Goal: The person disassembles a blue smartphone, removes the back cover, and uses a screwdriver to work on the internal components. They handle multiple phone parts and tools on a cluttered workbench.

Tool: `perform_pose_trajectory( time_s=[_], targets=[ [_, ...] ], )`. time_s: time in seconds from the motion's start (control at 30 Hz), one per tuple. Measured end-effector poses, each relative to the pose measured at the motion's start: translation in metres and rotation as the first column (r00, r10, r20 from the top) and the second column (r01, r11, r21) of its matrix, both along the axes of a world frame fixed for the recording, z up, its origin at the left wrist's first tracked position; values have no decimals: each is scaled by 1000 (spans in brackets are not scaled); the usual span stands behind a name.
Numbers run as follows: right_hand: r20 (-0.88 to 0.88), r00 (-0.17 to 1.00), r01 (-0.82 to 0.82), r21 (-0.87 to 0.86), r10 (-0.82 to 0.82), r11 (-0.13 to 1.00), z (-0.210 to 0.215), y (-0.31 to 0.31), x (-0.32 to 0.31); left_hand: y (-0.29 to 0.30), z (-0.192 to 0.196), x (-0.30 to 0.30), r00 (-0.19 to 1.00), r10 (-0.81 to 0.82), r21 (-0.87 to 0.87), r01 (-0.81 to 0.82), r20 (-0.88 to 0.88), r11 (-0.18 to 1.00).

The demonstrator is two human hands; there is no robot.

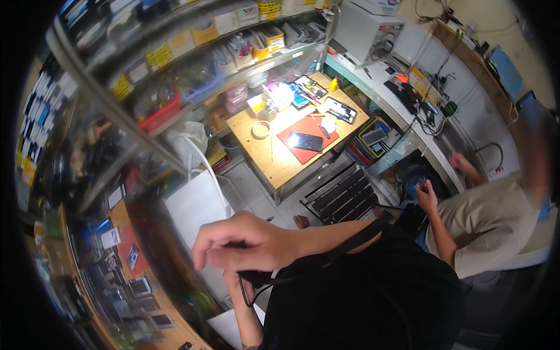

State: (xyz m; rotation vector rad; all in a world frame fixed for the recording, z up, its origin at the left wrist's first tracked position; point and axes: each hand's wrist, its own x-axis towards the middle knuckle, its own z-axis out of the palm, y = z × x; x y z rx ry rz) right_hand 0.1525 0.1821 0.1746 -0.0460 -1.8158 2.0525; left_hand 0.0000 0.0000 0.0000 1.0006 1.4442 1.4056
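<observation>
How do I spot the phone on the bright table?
Find the brightly lit wooden table, then its reddish mat. The phone lies on it, mostly dark with white glare at its left end, unlike the black-edged whitish panel beyond the mat.

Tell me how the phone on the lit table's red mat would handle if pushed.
The phone looks like a rigid slab, so probably won't bend. Its glossy, glare-catching face may be slippery. Lying flat on the red mat, it would likely slide rather than roll or tip.

Black top [367, 297], flat black strap [357, 240], thin looped dark cord [241, 290], bare forearms [324, 235] and bare fingers [201, 248].
</observation>
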Motion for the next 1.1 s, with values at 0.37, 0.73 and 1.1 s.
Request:
perform_pose_trajectory(
  time_s=[0.37, 0.73, 1.1],
  targets=[
    [-44, 823, 537, -266, -566, 801, -117, 14, 48, 72, 74, 9, 993, -119, 153, 116, 6, 981],
    [638, 573, 379, 350, -514, 857, -285, -19, 132, 107, 77, 7, 986, -155, 323, 126, 64, 938],
    [460, 613, 452, 463, -643, 762, -253, 26, 149, 123, 91, 24, 964, -265, 211, 255, 19, 944]
  ],
)
